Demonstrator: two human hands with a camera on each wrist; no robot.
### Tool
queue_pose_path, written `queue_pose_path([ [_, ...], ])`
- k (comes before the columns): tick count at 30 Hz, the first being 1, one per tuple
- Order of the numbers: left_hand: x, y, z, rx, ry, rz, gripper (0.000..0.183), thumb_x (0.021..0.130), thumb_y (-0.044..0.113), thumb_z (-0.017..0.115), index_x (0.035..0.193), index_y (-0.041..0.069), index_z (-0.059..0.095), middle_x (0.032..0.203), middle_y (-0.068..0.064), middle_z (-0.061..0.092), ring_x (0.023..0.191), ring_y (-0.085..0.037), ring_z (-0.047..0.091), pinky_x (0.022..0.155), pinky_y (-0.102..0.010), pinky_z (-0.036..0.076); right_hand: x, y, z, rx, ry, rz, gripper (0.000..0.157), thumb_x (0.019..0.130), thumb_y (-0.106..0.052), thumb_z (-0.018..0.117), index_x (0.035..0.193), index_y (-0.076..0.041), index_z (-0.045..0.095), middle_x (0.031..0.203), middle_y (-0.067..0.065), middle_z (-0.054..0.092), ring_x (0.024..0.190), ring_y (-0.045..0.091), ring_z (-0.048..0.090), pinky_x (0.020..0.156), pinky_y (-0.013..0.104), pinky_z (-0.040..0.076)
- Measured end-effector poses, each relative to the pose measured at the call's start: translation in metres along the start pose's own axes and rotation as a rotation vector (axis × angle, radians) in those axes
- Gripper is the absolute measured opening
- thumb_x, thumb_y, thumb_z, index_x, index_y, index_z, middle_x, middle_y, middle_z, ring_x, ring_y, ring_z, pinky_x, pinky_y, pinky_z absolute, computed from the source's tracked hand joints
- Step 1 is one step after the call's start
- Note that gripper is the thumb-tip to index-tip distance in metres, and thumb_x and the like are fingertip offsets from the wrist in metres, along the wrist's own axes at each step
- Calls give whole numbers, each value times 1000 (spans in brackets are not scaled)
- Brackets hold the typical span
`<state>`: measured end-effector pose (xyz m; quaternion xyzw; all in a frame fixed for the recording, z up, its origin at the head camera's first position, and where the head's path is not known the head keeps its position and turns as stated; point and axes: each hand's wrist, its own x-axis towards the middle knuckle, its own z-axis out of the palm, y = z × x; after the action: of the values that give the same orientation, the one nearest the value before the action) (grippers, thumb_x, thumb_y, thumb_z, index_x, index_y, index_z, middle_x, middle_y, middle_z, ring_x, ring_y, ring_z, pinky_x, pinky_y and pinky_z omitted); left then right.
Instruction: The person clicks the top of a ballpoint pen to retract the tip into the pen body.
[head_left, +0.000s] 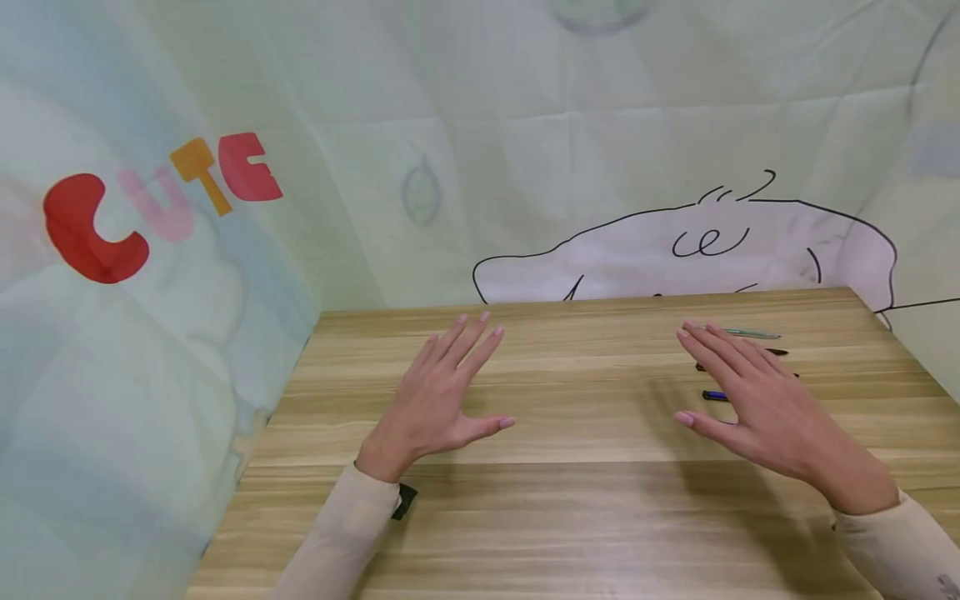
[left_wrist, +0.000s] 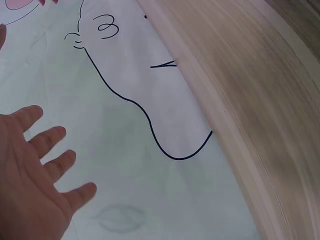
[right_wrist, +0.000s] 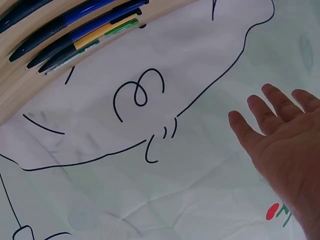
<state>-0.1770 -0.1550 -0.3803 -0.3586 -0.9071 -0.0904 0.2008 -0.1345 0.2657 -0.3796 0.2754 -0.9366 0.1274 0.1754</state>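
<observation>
Pale sleeves (head_left: 330, 533) were closest to the viewer, one reaching in from the bottom left and one from the lower right. Printed cloth (head_left: 360, 183) rose behind the table and along its left side. The wooden table (head_left: 570, 508) stretched out below both arms. On the far cloth spread a pale cartoon figure (head_left: 622, 267) in black outline, cut off below by the table's back edge. Large letters (head_left: 66, 217) on the left cloth spelled CUTE in red, pink and orange.

Over the table hung the right hand (head_left: 780, 417), open, its fingers straight and its thumb out toward the middle. The left hand (head_left: 442, 400) was likewise open above the table, fingers and thumb spread.

Several pens (head_left: 753, 333) lay on the table's far right part, partly hidden behind the right hand in the head view. The right wrist view showed them side by side, apart from that hand, with blue, black, yellow and green parts; the green one lay nearest the back edge. Something small and black (head_left: 405, 502) sat at the left cuff.
</observation>
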Motion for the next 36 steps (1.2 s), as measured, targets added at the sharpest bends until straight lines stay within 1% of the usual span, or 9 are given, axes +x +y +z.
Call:
queue_pose_path([
  [5,1,-1,2,-47,30,47,98,87,74,58,160,14,31,167,-6,28,152,-33,30,118,-58,32,-2,3,0,24,-10,15,92,87,-48,76,162,-22,29,164,1,33,151,28,30,124,45,21],
  [8,1,-3,4,-88,69,99,92,88,62,67,157,10,38,163,-10,36,149,-34,35,120,-52,32,-4,4,-1,49,-16,24,92,87,-47,77,162,-24,28,164,0,33,151,27,31,124,44,21],
  [11,2,-5,6,-138,85,136,85,88,48,74,155,8,41,161,-10,39,148,-32,36,123,-45,29,-4,6,-1,65,-21,38,93,85,-47,78,161,-27,28,164,-1,34,149,28,34,121,49,27],
  [15,1,-6,7,-209,81,131,84,87,37,79,155,7,40,160,-9,41,146,-30,39,122,-42,31,-4,8,-1,76,-15,48,95,81,-47,82,160,-28,32,161,1,39,142,32,42,106,59,40],
  [20,1,-7,8,-300,77,88,83,86,32,82,155,8,42,156,-10,47,143,-26,44,117,-42,39,-3,12,-2,120,0,58,91,80,-41,85,157,-27,39,155,6,47,136,33,48,98,59,45],
  [26,1,-7,9,-410,79,51,77,85,28,83,151,8,47,149,-7,54,137,-24,51,114,-41,43,-3,18,-4,195,21,101,82,82,-31,86,153,-33,45,147,1,54,132,26,50,94,46,45],
  [30,2,-6,11,-499,88,42,74,85,25,83,149,9,50,143,-7,59,130,-21,57,109,-40,47,-3,26,-3,227,55,90,79,80,-24,88,149,-30,51,143,-2,59,130,19,52,102,21,38],
  [33,3,-6,11,-544,93,39,73,84,23,84,148,9,51,142,-6,60,125,-21,60,106,-39,51,-2,33,-1,244,84,71,78,76,-18,91,146,-26,56,140,0,62,129,10,52,101,2,25],
  [36,3,-5,12,-576,91,31,73,84,22,85,148,10,52,141,-5,60,123,-22,62,103,-40,52,-1,41,-1,269,99,63,76,74,-14,91,143,-22,59,137,3,64,128,-3,48,100,-1,25],
])
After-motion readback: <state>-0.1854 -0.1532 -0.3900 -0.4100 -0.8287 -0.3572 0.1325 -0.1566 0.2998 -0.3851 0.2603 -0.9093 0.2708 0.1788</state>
